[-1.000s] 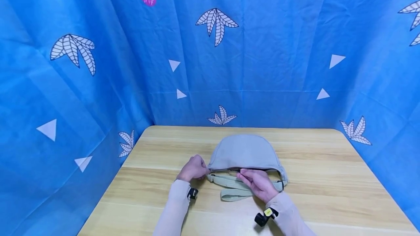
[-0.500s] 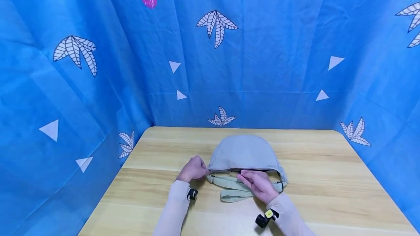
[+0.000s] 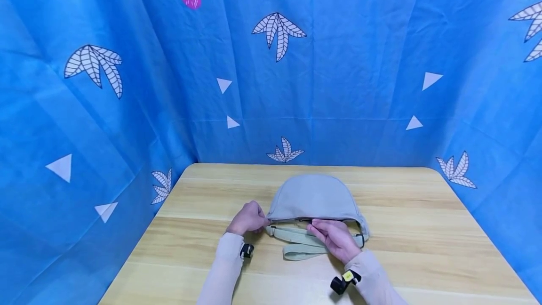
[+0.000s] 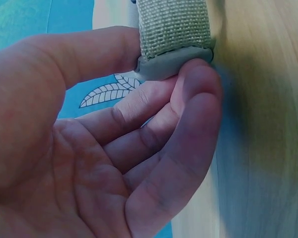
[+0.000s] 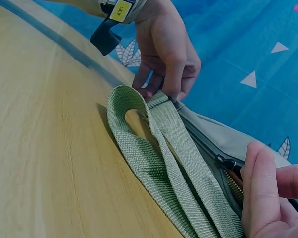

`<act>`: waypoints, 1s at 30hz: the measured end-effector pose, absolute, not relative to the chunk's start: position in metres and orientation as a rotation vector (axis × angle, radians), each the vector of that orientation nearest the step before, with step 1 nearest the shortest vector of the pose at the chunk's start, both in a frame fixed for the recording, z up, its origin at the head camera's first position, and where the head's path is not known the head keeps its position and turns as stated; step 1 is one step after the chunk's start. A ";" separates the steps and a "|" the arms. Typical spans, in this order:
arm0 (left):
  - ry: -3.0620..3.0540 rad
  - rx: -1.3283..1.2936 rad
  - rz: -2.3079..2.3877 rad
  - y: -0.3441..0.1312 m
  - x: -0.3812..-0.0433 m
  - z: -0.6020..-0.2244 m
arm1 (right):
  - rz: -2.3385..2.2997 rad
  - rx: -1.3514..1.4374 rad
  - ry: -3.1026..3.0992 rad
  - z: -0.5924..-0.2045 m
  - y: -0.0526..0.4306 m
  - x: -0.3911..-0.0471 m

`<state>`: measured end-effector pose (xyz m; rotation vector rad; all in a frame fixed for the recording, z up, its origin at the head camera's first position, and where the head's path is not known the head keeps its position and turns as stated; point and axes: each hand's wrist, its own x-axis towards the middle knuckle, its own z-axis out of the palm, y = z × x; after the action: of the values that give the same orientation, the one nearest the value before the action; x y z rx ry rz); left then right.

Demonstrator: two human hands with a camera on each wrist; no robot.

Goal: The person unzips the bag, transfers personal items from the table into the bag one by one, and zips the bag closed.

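A pale grey-green waist bag (image 3: 315, 196) lies on the table with its zipper (image 5: 203, 139) side toward me. At its left end, my left hand (image 3: 250, 217) pinches the corner where the webbing joins, between thumb and fingertips (image 4: 201, 79). My right hand (image 3: 334, 236) is at the middle of the zipper, thumb and fingers pinched together beside the slider (image 5: 226, 161). A thin brownish pull seems to run from the slider into those fingers, mostly hidden. Brass teeth show close to them. The folded webbing strap (image 3: 298, 251) lies in front of the bag, partly under my right hand.
The wooden table (image 3: 423, 229) extends to both sides of the bag. Blue patterned cloth (image 3: 355, 84) hangs behind and at both sides. A black wrist camera (image 3: 338, 285) sits on my right wrist, another camera (image 3: 248, 250) on my left.
My right hand has shifted very slightly to the right along the zipper. The left hand keeps its hold on the bag's end, and the strap lies as before.
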<state>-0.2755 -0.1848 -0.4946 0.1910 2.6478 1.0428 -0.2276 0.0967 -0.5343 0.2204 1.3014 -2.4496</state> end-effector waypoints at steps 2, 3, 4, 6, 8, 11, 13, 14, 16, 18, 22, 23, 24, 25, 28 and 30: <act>2.647 0.181 1.040 -0.185 -0.276 -0.496 | -2.448 0.227 1.297 -0.534 0.097 -0.228; 2.646 0.175 1.038 -0.186 -0.276 -0.496 | -2.449 0.226 1.298 -0.534 0.097 -0.227; 2.647 0.171 1.035 -0.186 -0.276 -0.497 | -2.449 0.231 1.299 -0.535 0.097 -0.227; 2.650 0.168 1.029 -0.186 -0.275 -0.498 | -2.449 0.236 1.305 -0.535 0.097 -0.226; 2.655 0.171 1.031 -0.187 -0.275 -0.499 | -2.448 0.237 1.314 -0.535 0.097 -0.226; 2.660 0.187 1.044 -0.187 -0.276 -0.499 | -2.449 0.237 1.322 -0.534 0.098 -0.226; 2.659 0.190 1.047 -0.187 -0.276 -0.499 | -2.450 0.235 1.321 -0.534 0.098 -0.226; 2.658 0.190 1.050 -0.187 -0.277 -0.499 | -2.451 0.235 1.321 -0.533 0.099 -0.226; 2.656 0.183 1.045 -0.187 -0.278 -0.498 | -2.453 0.239 1.323 -0.533 0.099 -0.227; 2.660 0.180 1.037 -0.187 -0.278 -0.498 | -2.455 0.246 1.326 -0.533 0.101 -0.227; 2.659 0.173 1.030 -0.187 -0.279 -0.498 | -2.459 0.258 1.327 -0.533 0.103 -0.228; 2.659 0.176 1.029 -0.187 -0.279 -0.498 | -2.461 0.257 1.321 -0.533 0.103 -0.227; 2.658 0.178 1.030 -0.187 -0.279 -0.498 | -2.464 0.254 1.315 -0.533 0.104 -0.228; 2.655 0.177 1.031 -0.187 -0.278 -0.498 | -2.467 0.252 1.307 -0.532 0.105 -0.227; 2.653 0.185 1.039 -0.186 -0.278 -0.498 | -2.480 0.244 1.282 -0.532 0.107 -0.227; 2.652 0.183 1.042 -0.186 -0.278 -0.498 | -2.491 0.247 1.270 -0.531 0.108 -0.226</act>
<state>-0.2785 -0.1856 -0.4982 0.1827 2.6522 1.0425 -0.2260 0.1085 -0.5306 0.2473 1.2696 -2.4908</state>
